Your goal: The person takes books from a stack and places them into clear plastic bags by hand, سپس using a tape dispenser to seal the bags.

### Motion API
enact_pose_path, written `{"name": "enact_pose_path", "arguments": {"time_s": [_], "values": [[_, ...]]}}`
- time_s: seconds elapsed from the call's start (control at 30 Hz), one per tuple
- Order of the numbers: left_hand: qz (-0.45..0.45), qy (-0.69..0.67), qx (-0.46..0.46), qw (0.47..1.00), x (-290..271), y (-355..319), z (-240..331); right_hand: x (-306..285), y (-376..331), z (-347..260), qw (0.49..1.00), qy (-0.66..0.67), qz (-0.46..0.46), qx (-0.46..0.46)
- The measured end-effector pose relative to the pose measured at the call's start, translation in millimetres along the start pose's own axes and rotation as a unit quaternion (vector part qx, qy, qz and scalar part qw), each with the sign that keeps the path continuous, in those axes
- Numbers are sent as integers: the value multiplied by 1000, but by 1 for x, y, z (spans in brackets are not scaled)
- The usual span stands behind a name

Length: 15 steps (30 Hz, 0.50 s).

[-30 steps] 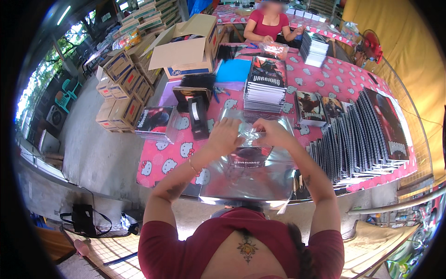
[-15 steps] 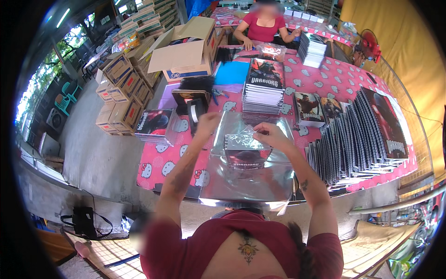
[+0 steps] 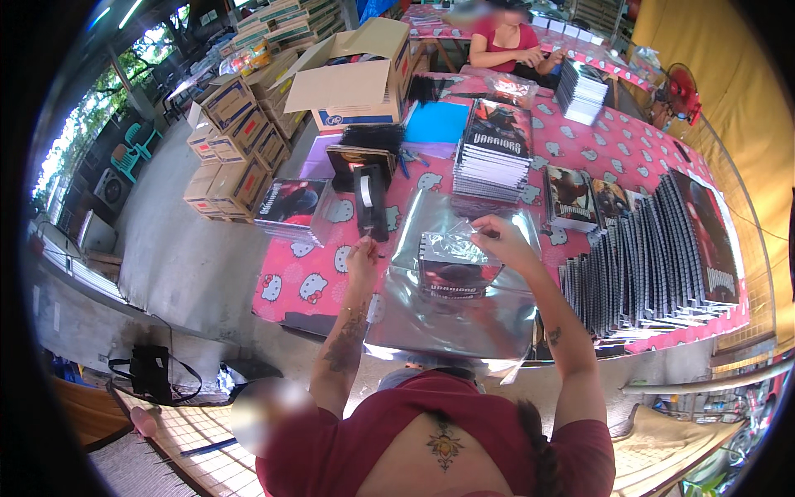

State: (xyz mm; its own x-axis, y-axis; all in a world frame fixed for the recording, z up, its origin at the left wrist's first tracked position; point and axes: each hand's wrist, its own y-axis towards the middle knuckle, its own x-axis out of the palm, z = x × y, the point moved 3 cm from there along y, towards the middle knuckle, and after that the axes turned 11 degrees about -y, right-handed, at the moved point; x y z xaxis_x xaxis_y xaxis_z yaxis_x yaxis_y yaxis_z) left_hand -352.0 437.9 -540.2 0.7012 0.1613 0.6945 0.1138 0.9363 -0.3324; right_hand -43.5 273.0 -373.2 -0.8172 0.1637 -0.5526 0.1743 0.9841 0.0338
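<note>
My right hand pinches the loose upper end of a clear plastic bag. Inside the bag lies a spiral notebook with a dark red and black cover, on a shiny clear plastic sheet. To the left, my left hand is at the near end of a black tape dispenser, which carries a pale roll. The fingertips of that hand are drawn together; whatever is between them is too small to make out.
Bagged notebooks lie left of the dispenser. A notebook stack stands ahead; a long row of spiral notebooks leans at right. An open carton stands at far left. Across the table sits a person near another stack.
My left hand has moved back and down to the dispenser's near end. My right hand still holds the bag. The person opposite has brought both hands together.
</note>
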Motion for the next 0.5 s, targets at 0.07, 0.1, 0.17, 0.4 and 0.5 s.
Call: {"name": "enact_pose_path", "arguments": {"time_s": [0.07,0.1,0.17,0.4,0.5], "values": [[21,352,176,919,-7,6,25,4,2,-6,1000,9,-11,-1],[24,559,228,797,18,-1,48,2,0,-2,1000,-1,0,-1],[63,795,261,544,60,-14,86,0,-1,-3,1000,-17,12,-11],[-600,627,239,435,274,-95,61,1,-1,3,1000,30,7,2],[-670,667,44,323,308,-72,17,-3,-4,7,999,39,6,19]]}}
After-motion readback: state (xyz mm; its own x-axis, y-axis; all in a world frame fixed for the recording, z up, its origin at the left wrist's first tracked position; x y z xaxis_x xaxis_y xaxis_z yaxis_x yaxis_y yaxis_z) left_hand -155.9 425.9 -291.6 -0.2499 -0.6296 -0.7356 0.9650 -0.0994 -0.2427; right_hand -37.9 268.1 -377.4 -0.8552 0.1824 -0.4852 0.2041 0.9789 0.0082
